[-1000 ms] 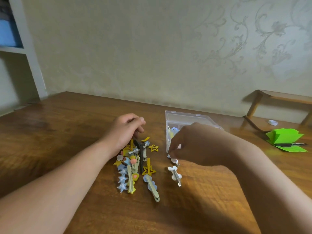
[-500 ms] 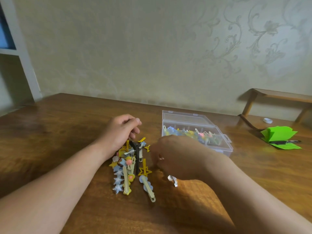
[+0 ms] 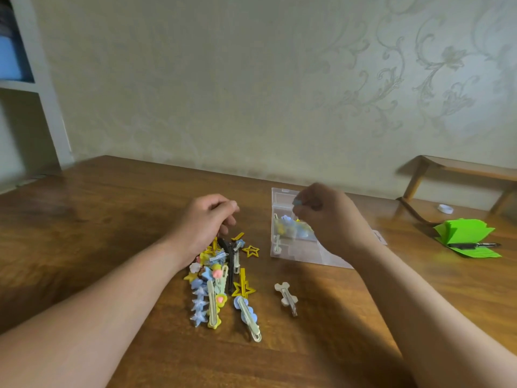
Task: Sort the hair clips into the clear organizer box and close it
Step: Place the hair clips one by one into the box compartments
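A pile of coloured hair clips lies on the wooden table in front of me. My left hand rests at the pile's far end, fingers curled down onto the clips; what it grips is hidden. My right hand hovers over the clear organizer box, pinching a small blue clip at its fingertips. The box is open and holds several clips in its left compartments. A white bone-shaped clip lies alone to the right of the pile, and a yellow star clip sits near the box.
A folded green paper with a dark pen on it lies at the right. A small white cap and a wooden stand sit behind it. A white shelf stands at the far left.
My right hand came down to the table beside the pile, then rose up and right over the box with a small blue clip. My left hand stayed at the pile.
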Tool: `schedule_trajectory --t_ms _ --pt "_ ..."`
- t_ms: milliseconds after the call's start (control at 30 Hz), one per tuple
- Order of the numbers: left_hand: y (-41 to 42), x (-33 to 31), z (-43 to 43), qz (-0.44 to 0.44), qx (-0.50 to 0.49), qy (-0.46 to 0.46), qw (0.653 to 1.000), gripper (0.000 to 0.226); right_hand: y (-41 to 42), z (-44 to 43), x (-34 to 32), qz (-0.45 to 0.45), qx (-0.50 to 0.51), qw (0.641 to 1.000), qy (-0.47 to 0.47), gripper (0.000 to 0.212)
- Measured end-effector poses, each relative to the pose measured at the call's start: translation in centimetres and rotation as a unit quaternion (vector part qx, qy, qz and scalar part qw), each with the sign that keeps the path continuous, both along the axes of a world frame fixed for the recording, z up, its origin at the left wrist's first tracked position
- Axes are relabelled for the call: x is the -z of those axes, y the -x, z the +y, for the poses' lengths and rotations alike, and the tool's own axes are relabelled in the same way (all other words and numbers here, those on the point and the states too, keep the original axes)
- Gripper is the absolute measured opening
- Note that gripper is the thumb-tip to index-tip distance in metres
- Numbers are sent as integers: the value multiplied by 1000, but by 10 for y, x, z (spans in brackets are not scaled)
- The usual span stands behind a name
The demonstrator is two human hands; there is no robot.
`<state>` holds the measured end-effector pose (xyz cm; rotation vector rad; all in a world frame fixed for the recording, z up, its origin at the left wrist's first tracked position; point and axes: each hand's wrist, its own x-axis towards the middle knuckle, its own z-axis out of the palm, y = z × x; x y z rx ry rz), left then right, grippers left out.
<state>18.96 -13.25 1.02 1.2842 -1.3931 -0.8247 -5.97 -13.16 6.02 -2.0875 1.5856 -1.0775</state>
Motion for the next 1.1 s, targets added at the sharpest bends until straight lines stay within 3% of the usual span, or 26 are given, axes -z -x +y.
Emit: schedule_trajectory --t_ms 267,500,867,1100 --pt "-1 1 -1 -11 -2 1 1000 22 -8 -4 4 101 41 994 1 13" --pt "-3 2 -3 -18 2 4 1000 22 -14 -2 14 186 27 980 -70 5" --pt "-3 4 -3 -20 3 8 1000 23 -9 -1 16 163 17 986 -44 15" --pt "-5 4 -4 2 4 5 1000 23 -18 17 -1 153 -39 986 45 13"
